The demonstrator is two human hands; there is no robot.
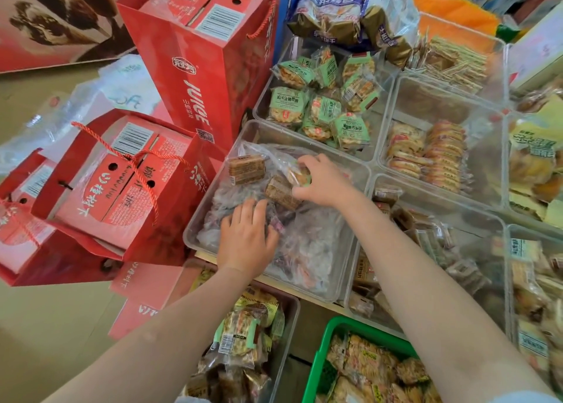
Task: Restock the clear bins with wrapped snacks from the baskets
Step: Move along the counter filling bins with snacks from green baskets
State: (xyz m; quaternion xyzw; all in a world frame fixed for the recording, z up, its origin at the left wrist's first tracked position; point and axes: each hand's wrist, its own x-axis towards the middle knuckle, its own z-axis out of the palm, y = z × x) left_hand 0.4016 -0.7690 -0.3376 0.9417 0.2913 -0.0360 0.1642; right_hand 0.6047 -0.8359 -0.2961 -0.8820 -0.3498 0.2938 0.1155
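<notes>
A clear bin (pixel 195 219) at the shelf's left front holds a crumpled clear plastic bag (pixel 307 244) of small wrapped snacks and two brown wrapped bars (pixel 246 168). My left hand (pixel 246 238) lies palm down on the bag near the bin's front, fingers spread. My right hand (pixel 323 180) reaches into the middle of the bin and closes on a small green-and-orange wrapped snack (pixel 300 174), beside a brown bar (pixel 280 192). Below the shelf stand a grey basket (pixel 291 317) and a green basket (pixel 323 351), both full of wrapped snacks.
More clear bins sit behind and to the right: green-labelled snacks (pixel 323 110), orange-wrapped cakes (pixel 432 155), brown bars (pixel 426 238). Red juice gift boxes (pixel 207 76) stand stacked on the floor close to the bin's left side. Large bagged snacks (pixel 341 9) lean at the back.
</notes>
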